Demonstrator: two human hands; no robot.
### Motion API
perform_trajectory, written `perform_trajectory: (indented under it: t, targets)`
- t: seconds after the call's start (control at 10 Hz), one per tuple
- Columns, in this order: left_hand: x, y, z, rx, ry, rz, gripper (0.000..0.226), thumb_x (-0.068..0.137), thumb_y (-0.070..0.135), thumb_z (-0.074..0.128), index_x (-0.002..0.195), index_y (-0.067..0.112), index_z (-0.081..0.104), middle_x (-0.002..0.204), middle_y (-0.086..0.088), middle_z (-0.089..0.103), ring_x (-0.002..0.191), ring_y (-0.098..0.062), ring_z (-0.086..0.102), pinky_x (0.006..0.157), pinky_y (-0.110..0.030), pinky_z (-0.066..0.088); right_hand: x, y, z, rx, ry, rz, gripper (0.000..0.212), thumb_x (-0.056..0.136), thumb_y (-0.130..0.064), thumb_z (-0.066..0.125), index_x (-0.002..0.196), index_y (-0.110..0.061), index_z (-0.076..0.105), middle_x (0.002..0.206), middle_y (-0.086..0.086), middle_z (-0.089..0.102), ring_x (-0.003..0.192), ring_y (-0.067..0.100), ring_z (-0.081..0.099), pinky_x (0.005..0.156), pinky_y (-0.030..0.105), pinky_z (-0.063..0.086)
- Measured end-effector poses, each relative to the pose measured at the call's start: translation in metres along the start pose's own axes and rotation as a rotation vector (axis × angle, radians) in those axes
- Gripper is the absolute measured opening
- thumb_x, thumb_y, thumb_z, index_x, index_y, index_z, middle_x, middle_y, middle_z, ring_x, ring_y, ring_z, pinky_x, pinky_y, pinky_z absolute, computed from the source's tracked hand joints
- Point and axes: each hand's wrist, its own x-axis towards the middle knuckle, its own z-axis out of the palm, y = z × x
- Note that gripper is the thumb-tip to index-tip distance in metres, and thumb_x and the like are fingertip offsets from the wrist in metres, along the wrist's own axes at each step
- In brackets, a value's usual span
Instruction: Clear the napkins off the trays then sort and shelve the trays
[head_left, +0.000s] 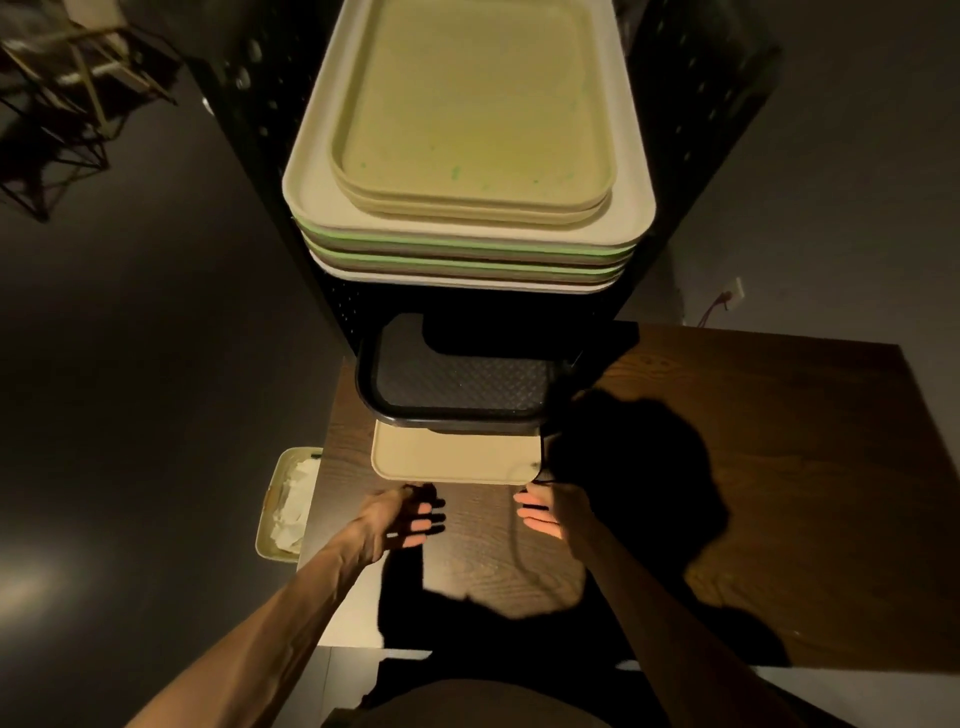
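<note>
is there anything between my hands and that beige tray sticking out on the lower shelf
Nothing visible. The left hand and right hand hover open just short of the beige tray's near edge, over bare table. The black tray sits above it, not in front.

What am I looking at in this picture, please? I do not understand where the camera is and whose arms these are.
There is no machine here. A person wears the camera on the head, so you look down along their own arms. The left hand and the right hand are open over a dark wooden table and hold nothing.

Just beyond the fingers a beige tray sticks out of a black rack, with a black tray on the level above it. On top of the rack is a stack of trays, beige, white and green.

Left of the table, lower down, a bin holds white napkins.
</note>
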Motion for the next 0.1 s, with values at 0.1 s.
perform_trajectory:
  t: [0.1]
  targets:
    - [-0.0159, 0.0037, 0.0174, 0.174, -0.093, -0.004, 0.032, 0.101, 0.025, 0.044, 0.105, 0.013, 0.073, 0.093, -0.005, 0.078, 0.087, -0.022, 0.075, 0.077, -0.03, 0.055, -0.0151, -0.0092, -0.0117, -0.059, -0.062, -0.013, 0.039, 0.103, -0.018, 0.044, 0.136, 0.003, 0.048, 0.133, 0.018, 0.058, 0.111, 0.034, 0.062, 0.057, 0.02, 0.053]
